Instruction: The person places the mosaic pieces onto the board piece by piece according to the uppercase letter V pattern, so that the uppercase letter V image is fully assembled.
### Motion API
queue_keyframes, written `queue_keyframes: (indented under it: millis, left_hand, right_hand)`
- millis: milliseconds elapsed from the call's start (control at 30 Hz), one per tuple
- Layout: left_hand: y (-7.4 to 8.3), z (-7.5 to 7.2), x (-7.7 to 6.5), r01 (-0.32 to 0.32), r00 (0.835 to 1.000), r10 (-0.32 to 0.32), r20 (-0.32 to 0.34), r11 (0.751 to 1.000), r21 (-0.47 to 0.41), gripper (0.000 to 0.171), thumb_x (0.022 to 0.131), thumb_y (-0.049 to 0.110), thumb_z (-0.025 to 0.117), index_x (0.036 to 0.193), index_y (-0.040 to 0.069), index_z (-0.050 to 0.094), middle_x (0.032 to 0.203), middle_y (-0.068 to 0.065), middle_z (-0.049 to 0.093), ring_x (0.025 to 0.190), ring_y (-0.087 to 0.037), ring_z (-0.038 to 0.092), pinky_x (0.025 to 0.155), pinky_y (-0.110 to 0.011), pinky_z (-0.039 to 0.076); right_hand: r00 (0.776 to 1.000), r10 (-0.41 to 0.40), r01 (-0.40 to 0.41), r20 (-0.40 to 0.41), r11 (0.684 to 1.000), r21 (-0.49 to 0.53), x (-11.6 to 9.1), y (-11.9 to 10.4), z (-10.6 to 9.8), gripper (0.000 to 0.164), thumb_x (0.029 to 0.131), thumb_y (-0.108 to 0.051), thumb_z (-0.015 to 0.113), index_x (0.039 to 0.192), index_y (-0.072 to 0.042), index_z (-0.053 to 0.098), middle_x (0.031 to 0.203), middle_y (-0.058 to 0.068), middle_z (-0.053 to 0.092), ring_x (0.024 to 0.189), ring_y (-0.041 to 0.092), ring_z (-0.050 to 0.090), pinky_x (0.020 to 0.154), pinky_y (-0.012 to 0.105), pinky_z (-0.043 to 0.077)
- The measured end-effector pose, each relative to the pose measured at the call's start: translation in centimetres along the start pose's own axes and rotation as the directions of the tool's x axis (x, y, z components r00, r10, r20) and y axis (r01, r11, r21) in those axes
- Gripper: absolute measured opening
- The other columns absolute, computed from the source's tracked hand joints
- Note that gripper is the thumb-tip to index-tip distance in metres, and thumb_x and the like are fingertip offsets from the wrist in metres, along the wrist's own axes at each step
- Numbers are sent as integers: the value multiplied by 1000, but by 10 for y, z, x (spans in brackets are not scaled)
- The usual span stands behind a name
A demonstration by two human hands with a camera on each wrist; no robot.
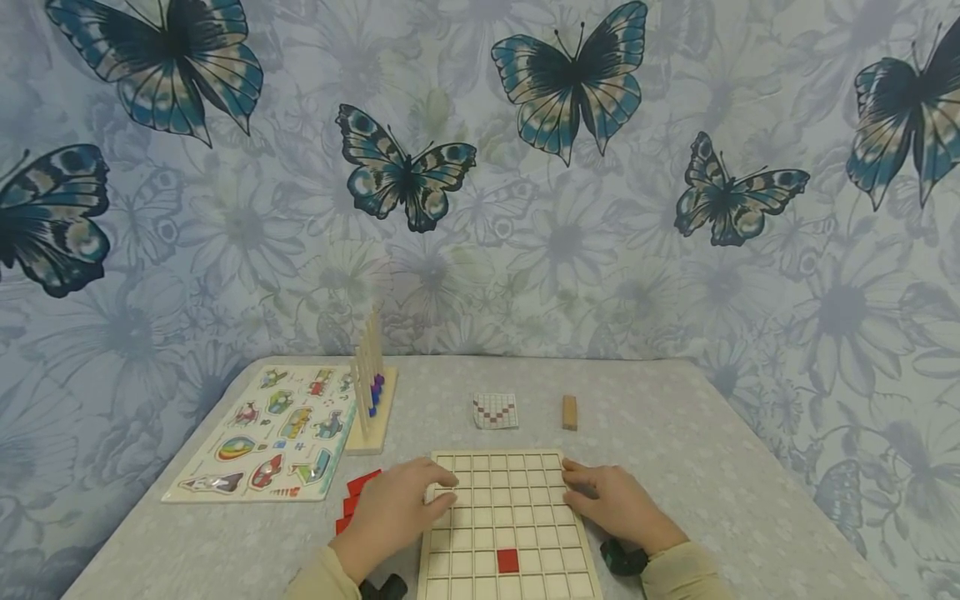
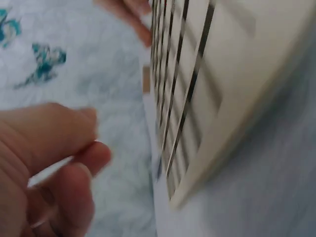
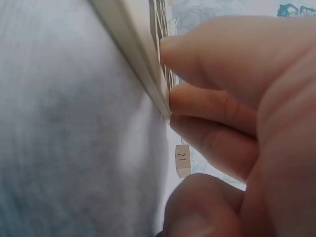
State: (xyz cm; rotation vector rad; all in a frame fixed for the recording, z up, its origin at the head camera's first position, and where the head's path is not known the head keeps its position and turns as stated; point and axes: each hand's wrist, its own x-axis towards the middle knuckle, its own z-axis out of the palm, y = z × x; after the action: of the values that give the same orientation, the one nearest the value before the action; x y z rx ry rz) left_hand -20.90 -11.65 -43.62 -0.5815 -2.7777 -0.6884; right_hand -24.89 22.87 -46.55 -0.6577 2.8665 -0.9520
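Observation:
A wooden grid board point(image 1: 483, 518) lies in front of me in the head view, with one red square tile point(image 1: 507, 561) in a cell near its lower middle. Over the board's left edge hovers my left hand point(image 1: 397, 504), fingers loosely bent. The left wrist view shows nothing between its thumb and fingers, apart from the board point(image 2: 237, 79). At the upper right edge, my right hand point(image 1: 618, 500) touches the frame with its fingertips. Several red tiles point(image 1: 363, 482) lie beside the board, partly hidden by my left hand.
Behind the board lie a small card point(image 1: 495, 411) with a grid pattern and a wooden block point(image 1: 570, 412), marked 21 in the right wrist view. To the left are a picture puzzle board point(image 1: 213, 429) and a pegged stand point(image 1: 365, 446) holding blue and purple pieces.

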Motion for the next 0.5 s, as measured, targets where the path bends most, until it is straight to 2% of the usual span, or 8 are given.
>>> queue_keyframes:
  millis: [100, 167, 233, 333, 500]
  left_hand:
    - [-20, -14, 2, 141, 990, -140, -18, 988, 67, 18, 85, 28, 84, 103, 25, 79, 105, 5, 75, 66, -7, 62, 49, -26, 42]
    - [-34, -21, 1, 229, 973, -229, -9, 971, 72, 21, 85, 27, 85, 105, 24, 79, 104, 5, 75, 70, -8, 63, 51, -29, 44]
    - [-46, -26, 1, 286, 958, -287, 8, 957, 53, 24, 84, 26, 85, 107, 23, 79, 105, 4, 76, 72, -10, 65, 52, -31, 45]
    - [-55, -28, 1, 336, 941, -336, 40, 942, 9, 27, 84, 28, 85, 110, 23, 78, 109, 4, 76, 80, -13, 69, 53, -32, 47]
    - [-54, -35, 2, 380, 925, -376, 58, 921, -83, 28, 87, 30, 82, 113, 21, 78, 110, 1, 77, 78, -15, 69, 54, -33, 48]
  right_hand:
    - [1000, 0, 0, 4, 1000, -2, 0, 0, 0, 44, 99, -31, 70, 133, -4, 68, 151, 7, 56, 135, 37, 56, 106, 57, 45]
    - [1000, 0, 0, 7, 1000, -1, 0, 0, -1, 44, 99, -32, 70, 134, -4, 68, 151, 7, 55, 135, 36, 56, 106, 57, 46]
    - [1000, 1, -1, 9, 1000, 0, -1, 1, -1, 45, 99, -32, 70, 134, -4, 68, 151, 7, 55, 134, 36, 57, 105, 57, 46]
    - [1000, 1, -1, 17, 1000, 1, -2, 3, -3, 46, 99, -33, 70, 134, -5, 68, 151, 7, 55, 132, 36, 59, 105, 57, 47]
    - [1000, -11, 11, 13, 1000, -7, 0, 5, 0, 45, 99, -34, 69, 134, -6, 68, 151, 7, 56, 127, 35, 63, 104, 56, 48]
